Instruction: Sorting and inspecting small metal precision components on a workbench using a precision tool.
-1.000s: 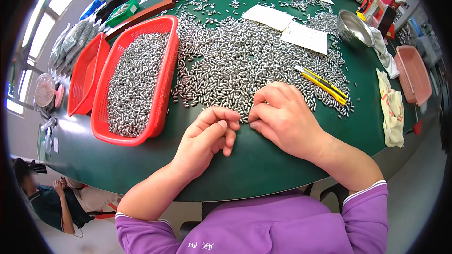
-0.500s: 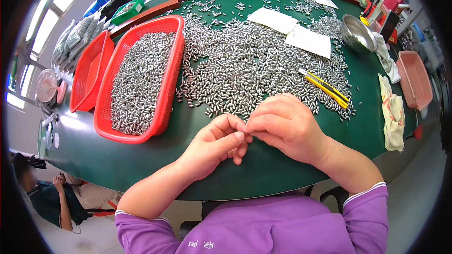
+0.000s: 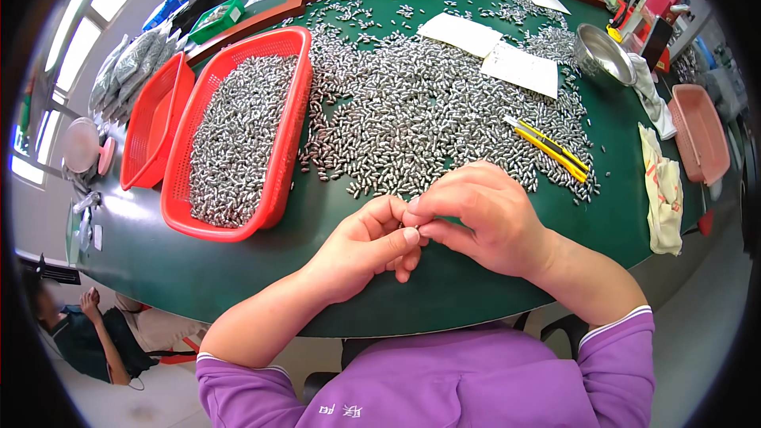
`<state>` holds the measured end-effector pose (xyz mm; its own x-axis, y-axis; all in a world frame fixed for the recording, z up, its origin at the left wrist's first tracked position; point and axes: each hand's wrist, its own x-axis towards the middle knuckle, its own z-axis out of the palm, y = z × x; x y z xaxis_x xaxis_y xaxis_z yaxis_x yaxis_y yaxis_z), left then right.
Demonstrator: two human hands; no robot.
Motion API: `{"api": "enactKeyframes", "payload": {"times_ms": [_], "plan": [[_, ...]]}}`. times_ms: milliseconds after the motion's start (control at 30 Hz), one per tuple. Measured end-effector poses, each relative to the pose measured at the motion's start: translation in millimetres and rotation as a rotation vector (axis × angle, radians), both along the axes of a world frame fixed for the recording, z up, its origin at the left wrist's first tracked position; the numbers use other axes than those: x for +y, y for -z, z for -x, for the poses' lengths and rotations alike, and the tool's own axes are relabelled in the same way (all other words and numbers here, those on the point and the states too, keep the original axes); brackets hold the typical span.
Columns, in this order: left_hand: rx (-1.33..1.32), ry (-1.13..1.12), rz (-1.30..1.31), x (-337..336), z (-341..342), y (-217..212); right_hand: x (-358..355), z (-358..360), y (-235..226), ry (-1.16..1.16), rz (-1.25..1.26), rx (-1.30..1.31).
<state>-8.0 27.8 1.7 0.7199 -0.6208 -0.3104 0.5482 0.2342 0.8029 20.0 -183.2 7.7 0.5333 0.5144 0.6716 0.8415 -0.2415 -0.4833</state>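
Well left of the grip, a smaller red plastic basket [image 3: 158,119] is standing just beside a larger red perforated plastic basket [image 3: 210,229], which is holding many small, silver, taper-ended metal pieces. The bare left hand [image 3: 366,249] is curling its fingers, thumb and index meeting the fingertips of the bare right hand [image 3: 485,215], which is pinching from the other side. Cannot tell what, if anything, is between them; the fingers are hiding it. More loose metal pieces [image 3: 396,123] are spreading just beyond the grip. Right and beyond, a slim yellow-and-black cutter [image 3: 567,165] is lying on them; farther right, a crumpled cream cloth [image 3: 662,198].

Risks, as judged: a small piece could slip from so fine a pinch and roll on the smooth surface; a right hand sweeping outward could catch the cutter or scatter the spread.

Edges: the larger basket's rim is bounding the left side, leaving a bare gap before the left hand. The nearest pieces are crowding the far side. Nearer the body, a bare strip of dark green tabletop [image 3: 432,301] is reaching to its curved edge; right of the wrist, more bare green is running toward the cloth.
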Motion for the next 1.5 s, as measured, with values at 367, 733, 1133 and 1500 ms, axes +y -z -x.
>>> {"api": "enactKeyframes", "payload": {"times_ms": [367,733,1133,1500], "plan": [[0.016,-0.032,0.122,3,0,4,-2,0,0,0.098,0.068,-0.053],[-0.021,-0.055,0.137,2,-1,7,-7,-4,-4,0.245,0.134,-0.063],[-0.041,-0.142,0.181,5,-4,12,-8,-5,6,0.293,0.298,-0.011],[-0.062,-0.167,0.159,0,-2,0,-4,-3,5,0.291,0.309,-0.032]]}}
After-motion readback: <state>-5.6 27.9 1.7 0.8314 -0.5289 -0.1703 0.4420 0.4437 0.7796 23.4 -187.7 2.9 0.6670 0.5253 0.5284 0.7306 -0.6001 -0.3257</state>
